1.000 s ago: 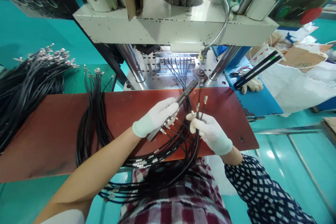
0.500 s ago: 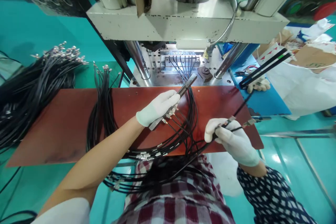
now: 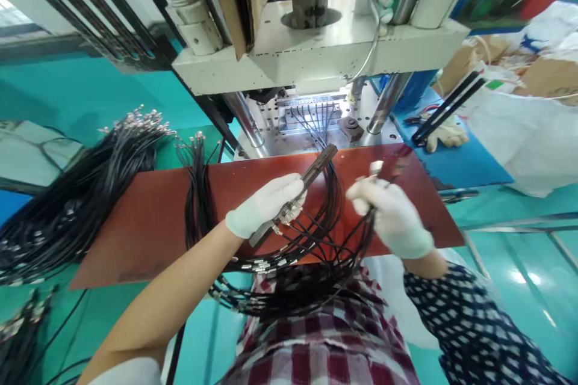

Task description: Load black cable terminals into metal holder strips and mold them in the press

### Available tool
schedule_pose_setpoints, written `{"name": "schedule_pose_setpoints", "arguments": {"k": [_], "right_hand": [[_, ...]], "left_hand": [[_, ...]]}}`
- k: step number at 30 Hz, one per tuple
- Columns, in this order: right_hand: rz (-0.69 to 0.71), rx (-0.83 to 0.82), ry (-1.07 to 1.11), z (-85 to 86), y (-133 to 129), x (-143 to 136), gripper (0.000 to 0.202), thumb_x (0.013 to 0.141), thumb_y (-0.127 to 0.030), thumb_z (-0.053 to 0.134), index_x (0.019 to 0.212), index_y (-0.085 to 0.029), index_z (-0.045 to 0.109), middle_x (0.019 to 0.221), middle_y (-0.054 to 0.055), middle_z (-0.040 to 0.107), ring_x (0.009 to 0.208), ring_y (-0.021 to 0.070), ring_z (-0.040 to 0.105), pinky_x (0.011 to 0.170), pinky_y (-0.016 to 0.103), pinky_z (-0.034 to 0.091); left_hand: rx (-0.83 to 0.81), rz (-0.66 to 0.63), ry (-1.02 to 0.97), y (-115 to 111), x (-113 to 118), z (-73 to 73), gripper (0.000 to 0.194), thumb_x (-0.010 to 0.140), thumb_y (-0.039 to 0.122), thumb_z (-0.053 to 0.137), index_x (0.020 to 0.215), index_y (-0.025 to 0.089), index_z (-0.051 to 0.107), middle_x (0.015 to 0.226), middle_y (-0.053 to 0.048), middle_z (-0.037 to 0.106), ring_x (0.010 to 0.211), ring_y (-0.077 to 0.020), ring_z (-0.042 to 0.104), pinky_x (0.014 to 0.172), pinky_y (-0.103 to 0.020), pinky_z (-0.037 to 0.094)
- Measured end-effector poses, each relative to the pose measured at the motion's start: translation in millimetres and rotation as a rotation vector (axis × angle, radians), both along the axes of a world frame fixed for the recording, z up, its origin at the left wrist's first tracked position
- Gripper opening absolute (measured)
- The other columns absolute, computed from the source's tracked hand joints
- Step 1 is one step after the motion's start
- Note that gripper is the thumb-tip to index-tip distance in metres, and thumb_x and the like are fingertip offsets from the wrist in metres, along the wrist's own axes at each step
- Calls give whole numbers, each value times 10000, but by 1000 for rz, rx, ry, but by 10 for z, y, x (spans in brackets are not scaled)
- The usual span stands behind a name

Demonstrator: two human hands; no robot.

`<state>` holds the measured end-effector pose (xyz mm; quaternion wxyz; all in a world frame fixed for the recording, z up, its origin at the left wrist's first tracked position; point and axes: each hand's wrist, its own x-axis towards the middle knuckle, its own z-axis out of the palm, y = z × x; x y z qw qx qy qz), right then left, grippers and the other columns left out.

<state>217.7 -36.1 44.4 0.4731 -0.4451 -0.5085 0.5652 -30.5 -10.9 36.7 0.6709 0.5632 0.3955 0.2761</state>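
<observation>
My left hand (image 3: 282, 195), in a white glove, grips a long dark metal bar (image 3: 318, 167) held at a slant above the board. Small metal cable ends sit along the bar's lower side, with thin black cables running from them. My gloved right hand (image 3: 383, 207) is closed around a black cable whose silvery connector (image 3: 376, 167) sticks up above the fingers; motion blurs it a little. Between the hands, a bundle of black cables (image 3: 332, 192) curves from the press down over the board to my lap.
A press with a white crosshead (image 3: 325, 60) stands ahead, cables lying in its lower die (image 3: 307, 117). The red-brown board (image 3: 149, 210) spans my front. Black cable bundles (image 3: 103, 174) lie left. On the right are a blue shelf (image 3: 478, 162) with a spare glove (image 3: 447, 134), and white sacks (image 3: 528, 138).
My right hand has drawn its cable in and turned it, so the connector now points up. The left hand keeps its hold on the bar. The whole view has shifted slightly.
</observation>
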Motion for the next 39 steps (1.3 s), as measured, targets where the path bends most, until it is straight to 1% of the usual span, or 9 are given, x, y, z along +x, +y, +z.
{"name": "schedule_pose_setpoints", "arguments": {"k": [5, 11, 18, 23, 26, 30, 33, 37, 39], "right_hand": [[225, -95, -178, -121, 64, -407, 388, 853, -420, 616, 566, -173, 533, 541, -27, 472, 588, 112, 416, 613, 279, 338], [222, -83, -202, -122, 100, -383, 377, 883, -406, 583, 596, -164, 539, 560, -26, 492, 610, 114, 441, 645, 264, 367], [168, -56, -318, -140, 106, -450, 364, 882, -364, 568, 577, -171, 519, 572, -25, 534, 596, 114, 480, 632, 262, 381], [-13, -26, -326, -201, 47, -427, 183, 855, -352, 639, 823, -175, 669, 807, -1, 674, 744, 140, 562, 734, 271, 424], [-42, 12, -228, -248, 1, -365, 259, 937, -411, 549, 926, -186, 677, 794, 4, 650, 718, 132, 530, 714, 278, 410], [64, -172, 132, -345, 55, -284, 463, 942, -639, 412, 952, -228, 625, 530, -59, 369, 499, 121, 330, 537, 286, 327], [140, -311, 300, -376, 149, -255, 439, 878, -652, 476, 878, -234, 610, 467, -92, 172, 430, 110, 195, 474, 279, 257], [105, -129, 1, -317, 202, -289, 240, 853, -350, 591, 695, -180, 653, 455, -43, 432, 487, 108, 375, 559, 283, 354], [97, -30, -128, -285, 197, -328, 248, 836, -262, 597, 605, -175, 614, 519, -16, 539, 558, 120, 471, 631, 285, 402]], "left_hand": [[23, -60, -92, 29, 225, -96, 403, 952, 551, 467, 887, 158, 524, 743, -8, 522, 553, -78, 440, 448, -181, 380], [73, -105, -34, 38, 189, -49, 407, 980, 530, 415, 904, 149, 536, 742, -2, 512, 577, -85, 427, 484, -204, 380], [445, 31, 321, 6, 268, -51, 342, 994, 451, 420, 794, 175, 449, 692, 40, 417, 638, -103, 391, 614, -244, 370], [280, 10, 231, 14, 232, -52, 381, 980, 506, 426, 781, 181, 433, 672, 46, 411, 594, -93, 396, 558, -229, 371], [150, 10, 107, 18, 195, -84, 396, 964, 546, 446, 814, 181, 440, 687, 41, 436, 583, -87, 410, 529, -215, 370], [22, -21, 9, 35, 170, -163, 408, 952, 570, 457, 865, 172, 479, 706, 22, 473, 560, -85, 423, 488, -208, 365], [-17, -43, -47, 60, 160, -213, 412, 945, 567, 476, 872, 162, 502, 702, 13, 481, 548, -82, 424, 477, -204, 358], [-43, -78, -100, 73, 150, -238, 400, 950, 550, 474, 904, 157, 527, 713, 5, 482, 550, -83, 423, 472, -202, 344], [-35, -83, -109, 68, 146, -233, 398, 954, 544, 469, 922, 154, 536, 720, 6, 476, 558, -83, 419, 474, -202, 344]]}}
